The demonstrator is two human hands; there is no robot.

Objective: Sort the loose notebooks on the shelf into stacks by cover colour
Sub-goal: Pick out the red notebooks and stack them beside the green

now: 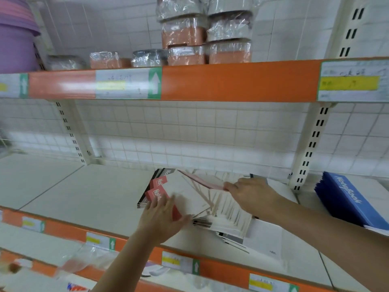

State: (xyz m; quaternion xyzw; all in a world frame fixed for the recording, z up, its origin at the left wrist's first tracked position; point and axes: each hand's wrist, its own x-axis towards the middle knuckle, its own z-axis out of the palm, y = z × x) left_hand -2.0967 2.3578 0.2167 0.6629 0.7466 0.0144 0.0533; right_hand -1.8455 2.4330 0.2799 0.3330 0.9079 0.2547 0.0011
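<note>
Left hand (163, 216) flat, right hand (250, 193) pinching pink notebook (202, 181)

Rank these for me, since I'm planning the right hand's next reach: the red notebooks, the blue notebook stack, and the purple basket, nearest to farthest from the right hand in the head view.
1. Red notebooks, just left of the right hand, by the left hand.
2. Blue notebook stack, in the next bay to the right.
3. Purple basket, upper shelf, far left.
</note>
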